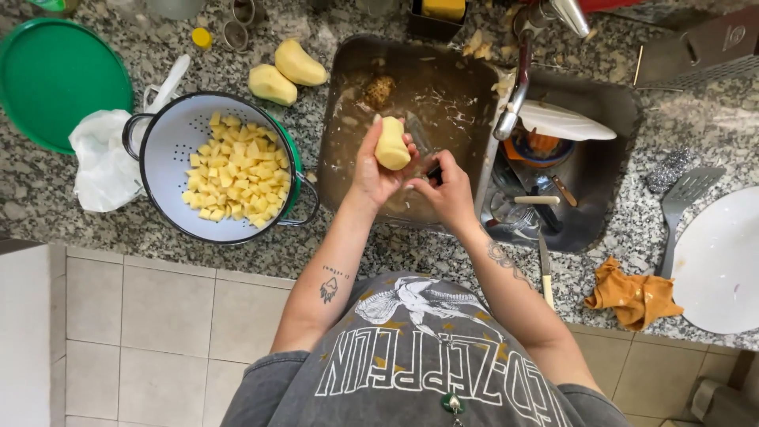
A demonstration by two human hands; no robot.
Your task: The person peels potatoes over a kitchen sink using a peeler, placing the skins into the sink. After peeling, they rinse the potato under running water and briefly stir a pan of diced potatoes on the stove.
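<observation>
My left hand (pixel 370 170) holds a peeled yellow potato (pixel 392 144) upright over the left basin of the sink (pixel 340 87). My right hand (pixel 444 186) is closed around a small dark-handled tool (pixel 424 154), peeler or knife I cannot tell, whose blade reaches toward the potato. A white colander (pixel 162 154) full of diced potato (pixel 236 170) stands on the granite counter (pixel 47 198) to the left. Two more peeled potatoes (pixel 286 73) lie behind it.
Peels lie in the left basin; the right basin (pixel 609 111) holds a white plate (pixel 565 122) and dirty dishes under the tap (pixel 514 87). A green lid (pixel 55 79), plastic bag (pixel 99 162), knife (pixel 545 273), orange cloth (pixel 632 296), spatula (pixel 680 205) and white plate (pixel 723 261) lie about.
</observation>
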